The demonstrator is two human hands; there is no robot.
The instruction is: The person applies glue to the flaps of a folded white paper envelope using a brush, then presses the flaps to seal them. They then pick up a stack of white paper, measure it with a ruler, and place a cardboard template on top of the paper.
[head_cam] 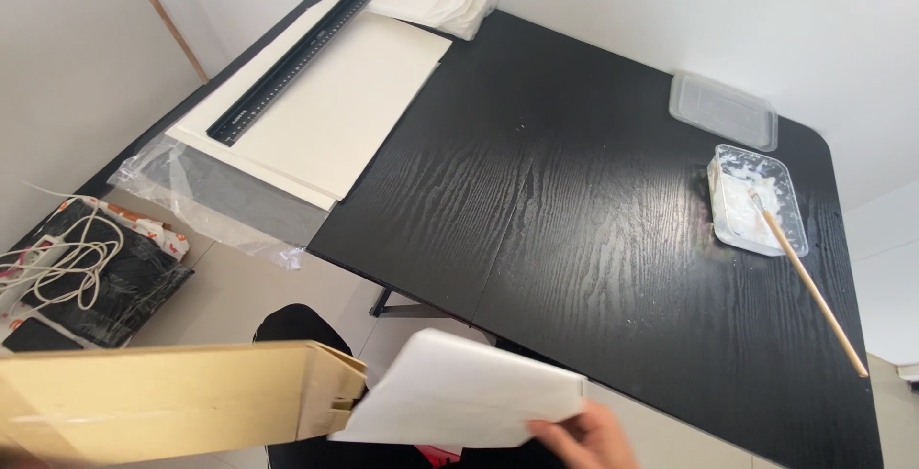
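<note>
Fingers [565,428] of the right hand [595,438] pinch white paper sheets [459,394] at the brown envelope's [163,394] mouth; left hand's out of view.

tan cardboard box [172,397] lower left, clear plastic wrap [206,203]

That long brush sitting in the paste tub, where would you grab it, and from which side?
Grip the brush on its bare wooden handle, near the end that lies out on the table, coming from above on the near side. The bristle end sits in the white paste in the tub, so only the handle is clean and free.
</note>
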